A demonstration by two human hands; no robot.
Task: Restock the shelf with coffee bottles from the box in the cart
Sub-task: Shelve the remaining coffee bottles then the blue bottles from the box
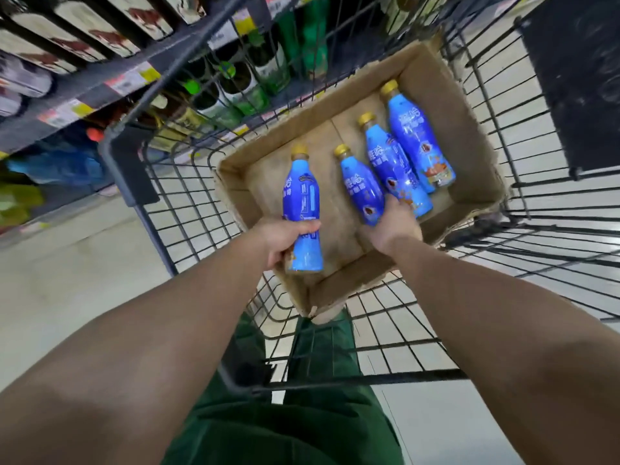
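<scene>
From the head camera, looking down, a black wire cart (469,286) stands on a pale floor (67,280) beside a shelf (84,85) that runs along the upper left and carries green bottles (255,78) and other blurred goods behind price tags. Inside the cart lies an open cardboard box (469,135), turned at an angle to the cart's walls. The left hand (285,241) reaches over the box's near-left corner with its fingers (307,226) clamped around the lower body of a blue coffee bottle (302,199) with a gold cap; the bottle's cap points away from the person and its base sits over the box's near edge. The right hand (394,226) is down inside the box near its near-right wall, fingers curled onto the base of a second bottle (360,186) that lies on the box floor; how firmly they close on it cannot be told. Just beside that one, touching it, lies a third bottle (392,162), and against the third lies a fourth bottle (419,135) nearest the box's far-right wall, all three with their gold caps toward the far edge. The left half of the box floor is bare cardboard. Below the arms, green trousers (302,424) show at the cart's near end.
</scene>
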